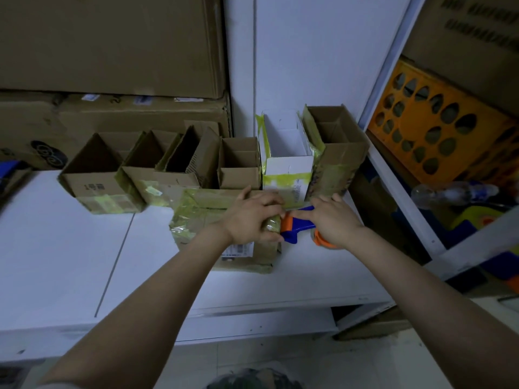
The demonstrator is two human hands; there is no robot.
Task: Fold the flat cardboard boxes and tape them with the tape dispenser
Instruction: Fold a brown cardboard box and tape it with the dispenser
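Note:
A small cardboard box point(202, 220), covered in yellowish tape, lies on the white table point(84, 248) in front of me. My left hand point(252, 217) grips its right end, fingers curled over the top edge. A blue and orange tape dispenser point(297, 224) sits against the box's right end. My right hand point(334, 220) holds the dispenser from above, covering its tape roll.
A row of open folded boxes point(92, 175) stands along the back of the table, with a white box point(286, 153) and a taller brown box point(337, 147) at the right. Large cartons point(112, 51) stack behind. A shelf at right holds an orange crate point(438, 124).

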